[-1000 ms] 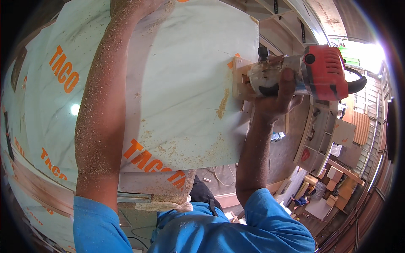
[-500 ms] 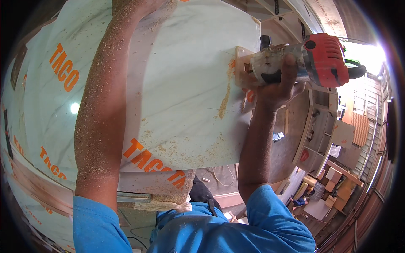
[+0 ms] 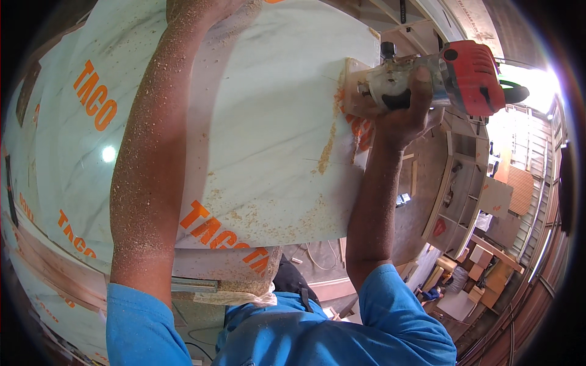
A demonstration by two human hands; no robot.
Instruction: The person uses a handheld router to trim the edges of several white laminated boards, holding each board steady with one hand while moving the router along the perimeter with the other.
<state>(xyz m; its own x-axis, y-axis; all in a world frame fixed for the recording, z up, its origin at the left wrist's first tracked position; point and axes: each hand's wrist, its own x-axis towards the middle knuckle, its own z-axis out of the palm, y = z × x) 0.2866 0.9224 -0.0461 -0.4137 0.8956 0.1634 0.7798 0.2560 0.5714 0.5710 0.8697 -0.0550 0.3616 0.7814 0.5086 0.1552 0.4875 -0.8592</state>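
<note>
Right hand [image 3: 408, 119] wrapped round red router [image 3: 476, 76], long axis pointing right from right edge of marbled panel [image 3: 274, 122]. Left hand [image 3: 207, 8] well apart, partly cut off; cannot tell grip.

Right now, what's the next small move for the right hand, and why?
Probably ease the red router slightly forward along the right edge of the marble-look panel: the right hand grips it, and uncovered edge shows beyond the router base.

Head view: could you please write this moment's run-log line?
right hand: gripping trim router | position: right edge of marble-patterned panel | left hand: mostly out of frame
</note>
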